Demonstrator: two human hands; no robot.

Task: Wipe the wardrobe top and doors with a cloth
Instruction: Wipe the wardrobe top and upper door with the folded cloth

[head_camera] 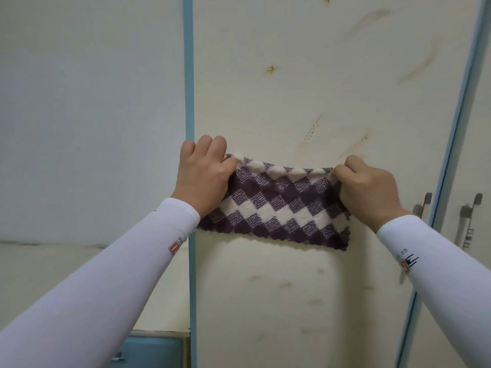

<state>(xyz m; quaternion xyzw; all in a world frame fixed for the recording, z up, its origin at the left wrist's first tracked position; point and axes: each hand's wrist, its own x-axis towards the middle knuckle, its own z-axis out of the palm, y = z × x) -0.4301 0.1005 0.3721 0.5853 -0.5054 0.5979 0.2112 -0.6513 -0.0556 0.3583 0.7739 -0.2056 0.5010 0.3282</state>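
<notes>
Purple-and-cream checked cloth (276, 203) hangs stretched at centre against the wardrobe door (292, 88), left hand (204, 176) at nine o'clock and right hand (369, 192) at three, both pinched shut on its top corners. Seemingly preparing: next, press flat and sweep toward the one o'clock rust stains (310, 134).

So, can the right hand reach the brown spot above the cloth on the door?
Probably yes. The right hand grips the cloth against the door, and nothing lies between it and the brown spot higher up.
</notes>
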